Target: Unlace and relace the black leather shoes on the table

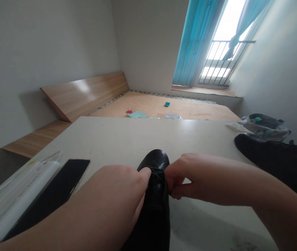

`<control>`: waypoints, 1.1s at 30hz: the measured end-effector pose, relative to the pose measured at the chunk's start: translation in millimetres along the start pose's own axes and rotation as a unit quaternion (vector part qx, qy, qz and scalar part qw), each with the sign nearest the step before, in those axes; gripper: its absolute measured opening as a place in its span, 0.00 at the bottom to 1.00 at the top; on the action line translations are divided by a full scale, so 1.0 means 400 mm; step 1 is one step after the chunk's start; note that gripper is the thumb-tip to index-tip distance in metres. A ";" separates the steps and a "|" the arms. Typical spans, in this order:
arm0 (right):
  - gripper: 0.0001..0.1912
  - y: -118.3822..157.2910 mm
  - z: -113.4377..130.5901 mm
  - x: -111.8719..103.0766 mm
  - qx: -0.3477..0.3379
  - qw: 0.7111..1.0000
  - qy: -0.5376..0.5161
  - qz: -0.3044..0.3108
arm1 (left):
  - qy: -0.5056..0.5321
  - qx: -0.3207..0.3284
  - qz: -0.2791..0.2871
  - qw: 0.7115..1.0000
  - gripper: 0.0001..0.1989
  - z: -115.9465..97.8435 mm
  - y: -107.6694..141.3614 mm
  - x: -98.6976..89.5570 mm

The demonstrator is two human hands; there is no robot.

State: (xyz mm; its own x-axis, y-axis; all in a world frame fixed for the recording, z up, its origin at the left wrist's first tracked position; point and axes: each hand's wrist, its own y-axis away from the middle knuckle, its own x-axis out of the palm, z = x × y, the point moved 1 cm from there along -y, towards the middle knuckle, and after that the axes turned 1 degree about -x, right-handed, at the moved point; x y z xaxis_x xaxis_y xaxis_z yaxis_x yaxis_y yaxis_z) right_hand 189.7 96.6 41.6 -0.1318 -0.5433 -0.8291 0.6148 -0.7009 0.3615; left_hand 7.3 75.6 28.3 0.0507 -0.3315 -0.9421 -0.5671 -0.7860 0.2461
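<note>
A black leather lace-up shoe [157, 195] lies on the white table with its rounded toe pointing away from me. Thin dark shoelaces [157, 173] cross its front just behind the toe. On the shoe's left side my left hand [123, 184] is closed, its thumb by the laces and its other fingers mostly hidden. From the right, my right hand [179, 176] pinches at the shoe's edge beside the lacing; a dark bit of lace seems to be between its fingertips.
A second black shoe [271, 157] lies to the right, near a clear plastic bag [267, 127]. At the left of the white table [127, 136] are a black phone [59, 184] and a plastic-wrapped white roll [30, 191]. Beyond stands a bed [203, 109] with small items on it.
</note>
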 end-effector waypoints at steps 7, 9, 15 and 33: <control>0.06 0.007 -0.001 0.007 0.016 0.999 0.026 -0.043 | -0.065 0.045 -0.130 0.988 0.14 0.001 0.012 0.015; 0.05 0.006 -0.007 0.007 0.009 0.999 0.017 -0.041 | -0.034 0.062 -0.133 0.989 0.13 -0.002 0.009 0.011; 0.06 0.005 -0.013 0.009 0.003 0.999 0.012 -0.040 | 0.028 0.081 -0.120 0.989 0.11 -0.001 -0.009 0.003; 0.12 0.008 -0.007 -0.010 -0.135 0.980 -0.133 -0.055 | 0.090 0.081 -0.277 0.953 0.10 0.021 0.003 -0.050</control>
State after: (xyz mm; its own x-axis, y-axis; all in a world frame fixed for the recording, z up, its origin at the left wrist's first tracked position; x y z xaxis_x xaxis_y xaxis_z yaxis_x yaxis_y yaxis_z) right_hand 194.2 97.9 45.0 -0.3845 -0.5985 -0.7029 0.7642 -0.6335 0.1214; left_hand -1.1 85.6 45.5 0.5114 0.0153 -0.8592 -0.5306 -0.7808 -0.3298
